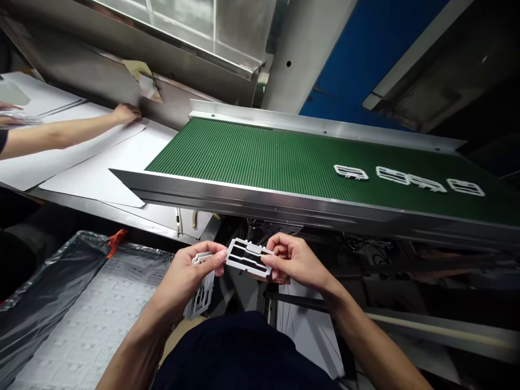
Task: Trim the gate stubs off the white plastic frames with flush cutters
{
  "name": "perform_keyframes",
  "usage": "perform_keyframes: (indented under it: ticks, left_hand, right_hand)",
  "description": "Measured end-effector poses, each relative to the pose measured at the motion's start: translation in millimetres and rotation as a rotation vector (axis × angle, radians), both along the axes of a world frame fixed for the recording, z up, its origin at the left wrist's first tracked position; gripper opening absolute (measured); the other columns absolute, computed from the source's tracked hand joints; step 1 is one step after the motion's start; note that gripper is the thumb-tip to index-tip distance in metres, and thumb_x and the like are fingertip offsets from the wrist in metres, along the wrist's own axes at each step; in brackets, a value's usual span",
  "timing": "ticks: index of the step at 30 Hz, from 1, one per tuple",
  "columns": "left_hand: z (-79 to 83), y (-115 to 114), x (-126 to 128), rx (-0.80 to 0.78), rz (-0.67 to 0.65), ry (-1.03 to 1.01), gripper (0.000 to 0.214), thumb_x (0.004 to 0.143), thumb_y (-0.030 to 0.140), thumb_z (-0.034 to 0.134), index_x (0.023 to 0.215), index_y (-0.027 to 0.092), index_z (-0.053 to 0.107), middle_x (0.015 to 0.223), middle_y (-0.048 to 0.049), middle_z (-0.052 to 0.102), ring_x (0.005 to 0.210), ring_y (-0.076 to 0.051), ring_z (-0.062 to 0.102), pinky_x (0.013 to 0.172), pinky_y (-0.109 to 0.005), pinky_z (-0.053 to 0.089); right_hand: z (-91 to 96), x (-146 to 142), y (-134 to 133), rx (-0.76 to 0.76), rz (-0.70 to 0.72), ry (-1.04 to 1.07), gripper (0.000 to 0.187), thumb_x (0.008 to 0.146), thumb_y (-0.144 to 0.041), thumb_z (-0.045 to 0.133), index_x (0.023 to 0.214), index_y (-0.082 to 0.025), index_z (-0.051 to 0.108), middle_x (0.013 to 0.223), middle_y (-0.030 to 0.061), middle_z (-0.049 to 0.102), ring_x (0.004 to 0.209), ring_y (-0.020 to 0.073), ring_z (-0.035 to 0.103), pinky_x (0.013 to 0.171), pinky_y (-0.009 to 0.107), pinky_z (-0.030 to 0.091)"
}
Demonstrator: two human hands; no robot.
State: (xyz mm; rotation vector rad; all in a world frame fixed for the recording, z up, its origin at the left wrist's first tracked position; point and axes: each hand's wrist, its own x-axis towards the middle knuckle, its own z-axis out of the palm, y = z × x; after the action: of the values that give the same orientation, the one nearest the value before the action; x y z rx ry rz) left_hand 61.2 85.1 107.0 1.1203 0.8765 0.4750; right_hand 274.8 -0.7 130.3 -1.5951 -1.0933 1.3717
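Between my two hands is a white plastic frame (248, 265) with long slots and small tabs along its edge. My right hand (294, 260) pinches its right end between thumb and fingers. The thumb and forefinger of my left hand (189, 271) meet its left end. Tucked in the left palm and hanging below it are more white plastic frames (200, 298), partly hidden by the fingers; I cannot tell how many. Beyond my hands, several similar frames (351, 173) lie on the green conveyor belt (244, 154), toward its right side.
A metal side rail (260, 197) runs along the belt's near edge. At left, another person's arm (69, 131) reaches over white sheets (117, 168) on a table. A lined box (81, 319) with flat pale pieces stands at lower left. A small cutter (179, 222) lies on the table edge.
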Motion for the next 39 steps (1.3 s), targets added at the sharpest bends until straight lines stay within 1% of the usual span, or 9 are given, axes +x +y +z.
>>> perform_keyframes:
  ticks: [7, 13, 18, 21, 25, 28, 32, 35, 39]
  left_hand:
    - [-19.8, -3.3, -0.6, 0.23, -0.029, 0.107, 0.026, 0.083, 0.04, 0.056, 0.072, 0.018, 0.054, 0.067, 0.0021, 0.051, 0.066, -0.013, 0.043, 0.063, -0.026, 0.033]
    - [-25.9, -14.2, 5.1, 0.178, 0.113, -0.033, 0.02, 0.084, 0.035, 0.057, 0.075, 0.017, 0.054, 0.112, -0.0043, 0.059, 0.077, -0.014, 0.053, 0.069, -0.027, 0.04]
    - [-30.9, -24.1, -7.4, 0.162, 0.008, 0.015, 0.019, 0.086, 0.036, 0.053, 0.081, 0.019, 0.054, 0.09, -0.0019, 0.059, 0.07, -0.013, 0.052, 0.064, -0.025, 0.04]
    - [-36.6, -39.5, -26.5, 0.294, -0.112, 0.152, 0.019, 0.089, 0.035, 0.047, 0.081, 0.019, 0.055, 0.084, -0.0016, 0.058, 0.072, -0.014, 0.051, 0.066, -0.025, 0.038]
    - [-43.2, -66.0, -49.5, 0.3, -0.218, 0.208, 0.022, 0.092, 0.034, 0.04, 0.077, 0.02, 0.05, 0.082, -0.0012, 0.057, 0.074, -0.015, 0.052, 0.069, -0.025, 0.039]
    - [-45.9, -77.1, -60.2, 0.295, -0.213, 0.225, 0.023, 0.093, 0.035, 0.038, 0.078, 0.021, 0.048, 0.084, -0.001, 0.057, 0.076, -0.015, 0.052, 0.071, -0.026, 0.038]
    - [-49.8, -78.9, -72.0, 0.301, -0.182, 0.284, 0.026, 0.094, 0.037, 0.034, 0.077, 0.02, 0.045, 0.08, -0.0008, 0.056, 0.074, -0.015, 0.051, 0.07, -0.027, 0.036]
    - [-53.5, -79.3, -80.5, 0.251, -0.156, 0.335, 0.029, 0.093, 0.04, 0.034, 0.076, 0.02, 0.046, 0.075, 0.0, 0.054, 0.07, -0.016, 0.049, 0.067, -0.028, 0.035]
    - [-56.1, -78.7, -89.9, 0.198, -0.134, 0.35, 0.03, 0.093, 0.041, 0.034, 0.074, 0.02, 0.046, 0.072, 0.0008, 0.054, 0.068, -0.016, 0.048, 0.066, -0.029, 0.034]
  right_hand:
    - [-23.6, 0.9, -5.9, -0.037, 0.033, 0.092, 0.028, 0.075, -0.033, 0.071, 0.082, -0.014, 0.051, 0.06, -0.0024, 0.057, 0.047, 0.0074, 0.056, 0.044, 0.014, 0.041]
    - [-61.0, -6.4, -12.4, -0.092, 0.037, 0.327, 0.037, 0.071, -0.037, 0.075, 0.083, -0.014, 0.048, 0.06, -0.0031, 0.057, 0.045, 0.0063, 0.053, 0.043, 0.014, 0.04]
    - [-97.7, -30.6, -23.5, -0.141, 0.062, 0.469, 0.039, 0.07, -0.039, 0.075, 0.085, -0.015, 0.047, 0.063, -0.004, 0.057, 0.048, 0.0063, 0.055, 0.048, 0.015, 0.044]
    - [-112.8, -47.0, -36.3, -0.233, 0.178, 0.532, 0.041, 0.068, -0.041, 0.076, 0.085, -0.015, 0.05, 0.065, -0.0031, 0.058, 0.051, 0.0069, 0.057, 0.051, 0.016, 0.045]
    - [-116.5, -56.1, -38.4, -0.331, 0.524, 0.475, 0.034, 0.071, -0.041, 0.072, 0.087, -0.013, 0.058, 0.072, 0.0, 0.061, 0.062, 0.0089, 0.06, 0.063, 0.02, 0.049]
    - [-114.6, -57.1, -5.0, -0.258, 0.664, 0.111, 0.027, 0.078, -0.041, 0.064, 0.087, -0.016, 0.062, 0.078, 0.0005, 0.064, 0.072, 0.0125, 0.062, 0.068, 0.023, 0.05]
    - [-126.1, -71.6, 85.4, -0.169, 0.481, -0.342, 0.03, 0.088, -0.041, 0.049, 0.094, -0.014, 0.06, 0.094, 0.0071, 0.063, 0.092, 0.0214, 0.058, 0.082, 0.031, 0.047]
    - [-146.4, -94.3, 156.6, -0.132, 0.307, -0.625, 0.055, 0.086, -0.049, 0.052, 0.122, -0.007, 0.044, 0.132, 0.0216, 0.041, 0.125, 0.0338, 0.035, 0.104, 0.043, 0.029]
    - [-176.1, -120.5, 213.3, -0.184, 0.238, -0.877, 0.082, 0.081, -0.055, 0.056, 0.135, -0.001, 0.025, 0.14, 0.0309, 0.022, 0.129, 0.0445, 0.022, 0.102, 0.057, 0.024]
